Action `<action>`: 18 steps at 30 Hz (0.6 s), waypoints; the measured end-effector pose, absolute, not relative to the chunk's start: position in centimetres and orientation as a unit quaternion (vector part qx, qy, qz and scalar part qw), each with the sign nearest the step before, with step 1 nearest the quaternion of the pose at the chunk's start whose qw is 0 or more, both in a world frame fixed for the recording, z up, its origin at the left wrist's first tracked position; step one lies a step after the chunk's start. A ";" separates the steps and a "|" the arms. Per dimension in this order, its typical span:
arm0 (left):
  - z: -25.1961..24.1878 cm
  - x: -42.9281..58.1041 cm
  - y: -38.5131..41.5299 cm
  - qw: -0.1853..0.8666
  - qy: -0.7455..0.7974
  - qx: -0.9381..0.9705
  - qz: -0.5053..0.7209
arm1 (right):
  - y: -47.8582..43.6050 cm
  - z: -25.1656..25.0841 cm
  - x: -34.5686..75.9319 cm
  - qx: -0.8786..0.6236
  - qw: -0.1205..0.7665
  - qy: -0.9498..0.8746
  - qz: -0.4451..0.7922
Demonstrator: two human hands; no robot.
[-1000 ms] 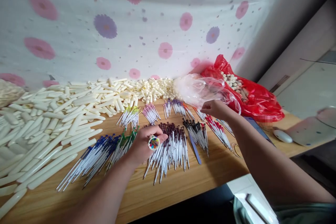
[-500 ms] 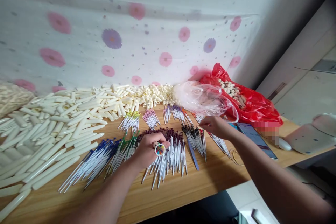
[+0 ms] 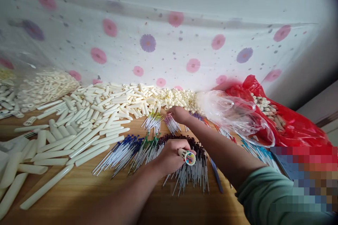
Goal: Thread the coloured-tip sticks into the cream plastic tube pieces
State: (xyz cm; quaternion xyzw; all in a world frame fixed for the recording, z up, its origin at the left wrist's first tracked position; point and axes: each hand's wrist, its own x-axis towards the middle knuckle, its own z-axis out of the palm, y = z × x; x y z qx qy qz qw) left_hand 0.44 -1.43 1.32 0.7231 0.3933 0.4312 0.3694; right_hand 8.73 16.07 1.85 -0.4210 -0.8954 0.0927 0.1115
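My left hand [image 3: 170, 156] is closed round a cream pen barrel [image 3: 187, 156] whose open end shows several coloured refill tips. It hovers over the dark-tipped refill pile [image 3: 192, 168] on the wooden table [image 3: 79, 197]. My right hand [image 3: 179, 114] reaches across to the far side, fingers pinched together at the small pink and purple refill bundle [image 3: 171, 123], beside the heap of small cream springs [image 3: 179, 98]. What the fingers hold there is hidden.
Cream pen barrels [image 3: 87, 126] lie heaped across the left half. Blue and green refills [image 3: 124, 149] fan out left of my hand. A clear plastic bag [image 3: 232, 112] and a red bag [image 3: 285, 123] of small cream parts sit at the right. A flowered cloth [image 3: 158, 42] hangs behind.
My right hand moved left from the red-tipped refills near the clear bag to the pink bundle by the springs. The view swung left. My left hand kept hold of the barrel.
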 end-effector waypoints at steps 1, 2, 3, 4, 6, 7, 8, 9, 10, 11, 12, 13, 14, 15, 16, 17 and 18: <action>1.3 0.4 -1.4 0.372 0.393 0.722 0.432 | 16.7 1.6 7.8 -0.429 0.107 -0.893 0.088; 1.2 0.3 -1.3 0.371 0.394 0.720 0.434 | 17.3 1.4 7.0 -0.441 0.105 -0.888 0.083; 1.2 0.1 -1.2 0.367 0.399 0.718 0.436 | 17.8 1.2 6.5 -0.454 0.107 -0.881 0.077; 1.3 -0.1 -1.1 0.361 0.407 0.715 0.438 | 18.1 1.2 6.3 -0.466 0.115 -0.874 0.071; 1.5 -0.5 -1.0 0.347 0.427 0.708 0.443 | 18.1 1.3 7.0 -0.483 0.149 -0.861 0.057; 1.7 -0.6 -0.9 0.342 0.436 0.704 0.444 | 17.7 1.5 7.9 -0.490 0.175 -0.853 0.048; 1.8 -0.7 -0.9 0.339 0.442 0.701 0.445 | 17.1 1.7 9.2 -0.496 0.206 -0.843 0.038; 1.9 -0.8 -0.9 0.338 0.446 0.700 0.444 | 16.4 1.9 10.8 -0.504 0.240 -0.829 0.027; 2.1 -0.8 -0.9 0.338 0.447 0.700 0.444 | 15.7 2.2 12.9 -0.517 0.275 -0.811 0.015; 2.1 -0.7 -0.9 0.339 0.448 0.699 0.442 | 15.0 2.4 15.2 -0.532 0.310 -0.788 0.004; 2.2 -0.6 -0.9 0.340 0.449 0.699 0.440 | 14.4 2.7 17.8 -0.552 0.345 -0.759 -0.008; 2.2 -0.4 -1.0 0.340 0.451 0.698 0.440 | 14.0 3.0 20.5 -0.574 0.377 -0.727 -0.017; 2.2 -0.3 -1.0 0.340 0.452 0.698 0.440 | 13.9 3.2 23.1 -0.597 0.407 -0.691 -0.026; 2.3 -0.1 -1.1 0.340 0.453 0.697 0.439 | 14.0 3.6 25.6 -0.616 0.434 -0.657 -0.030; 2.3 0.0 -1.1 0.340 0.452 0.699 0.438 | 14.3 3.9 27.8 -0.631 0.454 -0.628 -0.028; 2.3 0.1 -1.2 0.340 0.450 0.701 0.436 | 14.8 4.2 29.6 -0.643 0.469 -0.606 -0.017; 2.3 0.3 -1.2 0.342 0.449 0.703 0.432 | 15.4 4.5 30.8 -0.651 0.474 -0.593 0.004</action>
